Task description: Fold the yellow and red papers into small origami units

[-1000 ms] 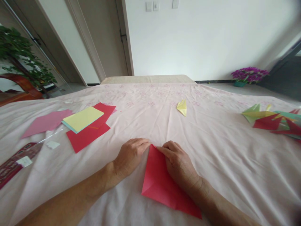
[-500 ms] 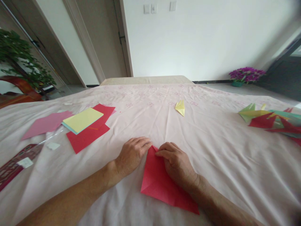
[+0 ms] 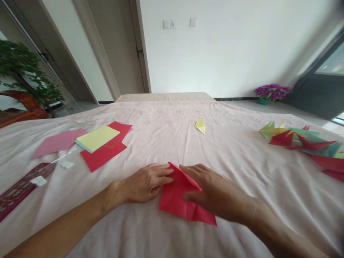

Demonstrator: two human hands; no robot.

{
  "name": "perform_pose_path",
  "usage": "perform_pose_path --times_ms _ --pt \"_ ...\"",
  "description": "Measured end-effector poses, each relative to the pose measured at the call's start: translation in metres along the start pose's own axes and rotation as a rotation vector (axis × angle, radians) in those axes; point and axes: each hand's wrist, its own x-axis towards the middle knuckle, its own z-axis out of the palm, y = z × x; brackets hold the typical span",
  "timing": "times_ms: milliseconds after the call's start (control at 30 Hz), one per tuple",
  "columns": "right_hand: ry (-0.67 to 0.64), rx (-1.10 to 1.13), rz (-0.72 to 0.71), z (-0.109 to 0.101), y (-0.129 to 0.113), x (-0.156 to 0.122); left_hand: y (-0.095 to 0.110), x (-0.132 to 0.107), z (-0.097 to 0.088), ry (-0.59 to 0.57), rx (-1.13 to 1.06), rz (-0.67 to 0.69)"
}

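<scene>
Right hand [image 3: 217,190] off its pinch now, thumb spread wide, fingers along raised edge; left hand [image 3: 145,182] loose, fingertips on red paper [image 3: 174,199], lying on cloth [image 3: 126,229] between them. Crease apparently forming.

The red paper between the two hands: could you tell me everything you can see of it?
The red paper looks thin and matte, lying on the pale pink cloth with a corner pointing away from the person. Its upper right edge looks turned up, and creases mark the lower part. The left hand rests its fingers on its upper left; the right hand hides part of its right side.
</scene>
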Motion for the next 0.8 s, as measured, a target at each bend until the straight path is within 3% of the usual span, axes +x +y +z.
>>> perform_pose_path --times_ms 100,267,467,633,733,800 --pt "-0.003 -0.108 0.021 0.025 -0.017 -0.026 0.003 0.002 0.011 0.079 0.021 -0.074" --pt "0.104 -0.263 0.060 0.054 -0.014 -0.038 0.012 0.008 0.027 0.269 0.051 -0.158" --pt "0.133 -0.375 0.035 0.048 0.005 -0.032 0.019 0.022 0.033 0.374 0.037 -0.233" --pt "0.164 -0.382 0.097 0.051 -0.012 -0.029 0.017 0.041 0.034 0.496 -0.308 -0.353" --pt "0.031 -0.126 0.062 0.029 -0.029 -0.022 0.007 0.051 0.025 0.533 -0.518 -0.363" --pt "-0.024 0.064 0.033 0.008 -0.025 -0.016 -0.004 0.056 0.014 0.474 -0.582 -0.330"
